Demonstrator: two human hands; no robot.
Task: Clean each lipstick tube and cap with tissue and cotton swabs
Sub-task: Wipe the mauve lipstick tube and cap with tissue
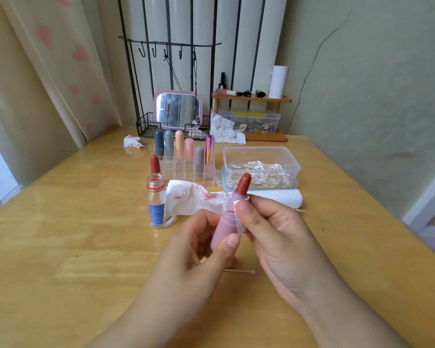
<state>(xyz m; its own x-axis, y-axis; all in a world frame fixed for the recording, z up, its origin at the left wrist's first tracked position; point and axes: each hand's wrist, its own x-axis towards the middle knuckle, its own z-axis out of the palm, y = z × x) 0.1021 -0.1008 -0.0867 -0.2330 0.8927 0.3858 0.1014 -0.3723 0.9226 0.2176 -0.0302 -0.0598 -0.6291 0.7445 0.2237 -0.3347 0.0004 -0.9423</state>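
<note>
Both hands grip: left hand (199,249) half-hides lipstick tube (225,229), right hand (269,222) pinches tissue (194,199).

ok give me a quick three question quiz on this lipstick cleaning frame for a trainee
1. True or false: the left hand grips the pink lipstick tube while its red bullet is extended.
2. Multiple choice: what does the right hand press against the tube's collar? A) a cotton swab B) the stained tissue C) a cap
3. Fill the gap: the used cotton swab lies on the ____, near the hands.

Key: 1 true. 2 B. 3 table.
</note>
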